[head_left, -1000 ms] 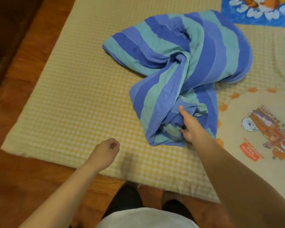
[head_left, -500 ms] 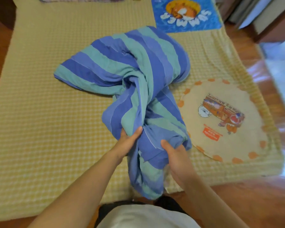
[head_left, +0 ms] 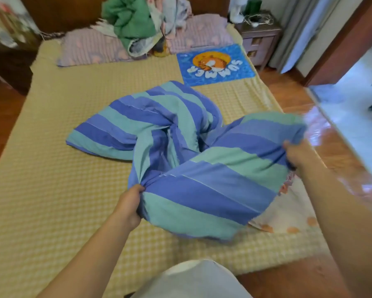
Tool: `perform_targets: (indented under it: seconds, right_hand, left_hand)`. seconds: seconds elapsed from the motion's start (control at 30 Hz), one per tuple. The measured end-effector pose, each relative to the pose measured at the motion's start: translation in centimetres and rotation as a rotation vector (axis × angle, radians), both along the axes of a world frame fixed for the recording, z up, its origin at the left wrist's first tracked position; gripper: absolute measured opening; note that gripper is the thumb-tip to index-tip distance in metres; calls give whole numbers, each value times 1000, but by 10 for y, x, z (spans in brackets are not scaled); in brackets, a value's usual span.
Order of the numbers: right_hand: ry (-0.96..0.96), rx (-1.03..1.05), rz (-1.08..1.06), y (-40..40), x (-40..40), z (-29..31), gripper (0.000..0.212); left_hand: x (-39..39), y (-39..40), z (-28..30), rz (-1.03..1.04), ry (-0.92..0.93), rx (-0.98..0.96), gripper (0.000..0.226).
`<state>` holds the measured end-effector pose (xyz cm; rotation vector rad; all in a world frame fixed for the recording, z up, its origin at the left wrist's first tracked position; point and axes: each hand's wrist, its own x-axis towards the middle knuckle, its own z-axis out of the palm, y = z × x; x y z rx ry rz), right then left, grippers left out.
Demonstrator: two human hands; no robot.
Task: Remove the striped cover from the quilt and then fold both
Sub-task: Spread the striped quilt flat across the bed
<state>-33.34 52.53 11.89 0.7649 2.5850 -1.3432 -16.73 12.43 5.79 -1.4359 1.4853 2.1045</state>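
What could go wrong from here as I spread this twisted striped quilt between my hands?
The striped quilt is knotted in the middle, so pulling harder may tighten the twist rather than open it. The right hand grips only an edge, blurred with motion, which could slip. The lifted end overhangs the round printed mat and may drag it.

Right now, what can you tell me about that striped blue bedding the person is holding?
The striped cover is soft cloth in broad bands of dark blue, lighter blue and teal. It lies crumpled and twisted at its middle on the yellow checked bed, its far part puffed up in a heap. The near part is pulled taut between the hands: the left hand grips a bunched edge, the right hand grips a raised corner. Whether the quilt is inside cannot be seen.
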Motion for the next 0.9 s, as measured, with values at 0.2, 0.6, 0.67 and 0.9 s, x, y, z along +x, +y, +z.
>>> perform_targets:
  seconds: [0.2,0.6,0.67,0.9]
  right_hand:
    - [-513,-130,233,-12,112,-111,46]
    - [-720,-568,-274,-26,181,-163,61]
    - [-738,-449,-168,-62,186,-160,62]
    - [-232,-442,713,-235,177,-54,39]
  left_hand:
    - [34,18,-21,251,-98,89,26]
    - [96,-65,27,418,-157,-256,32]
    - [98,-64,41,371,-139,-169,28]
    - [131,-9,61,-594,93,-340,22]
